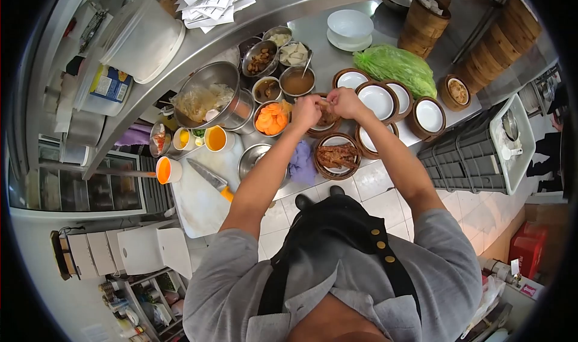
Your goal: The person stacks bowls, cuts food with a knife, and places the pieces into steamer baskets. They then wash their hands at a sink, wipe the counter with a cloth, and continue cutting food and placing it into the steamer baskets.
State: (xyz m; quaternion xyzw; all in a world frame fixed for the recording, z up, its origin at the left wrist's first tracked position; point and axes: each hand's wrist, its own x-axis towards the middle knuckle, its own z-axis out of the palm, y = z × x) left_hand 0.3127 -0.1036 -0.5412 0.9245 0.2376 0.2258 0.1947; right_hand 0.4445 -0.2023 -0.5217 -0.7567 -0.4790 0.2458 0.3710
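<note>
Bamboo steamer (pixel 326 130), filled, one: on desk (pixel 328 62), set in from near edge, between left hand (pixel 307 112) and right hand (pixel 348 103). Both hands: fingers bunched above it; whether gripping anything, cannot tell.

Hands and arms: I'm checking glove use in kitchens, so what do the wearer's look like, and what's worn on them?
The left hand and right hand are ungloved. Short grey sleeves leave both forearms uncovered, with no watch or bracelet showing. Whether there are rings is too small to tell.
</note>
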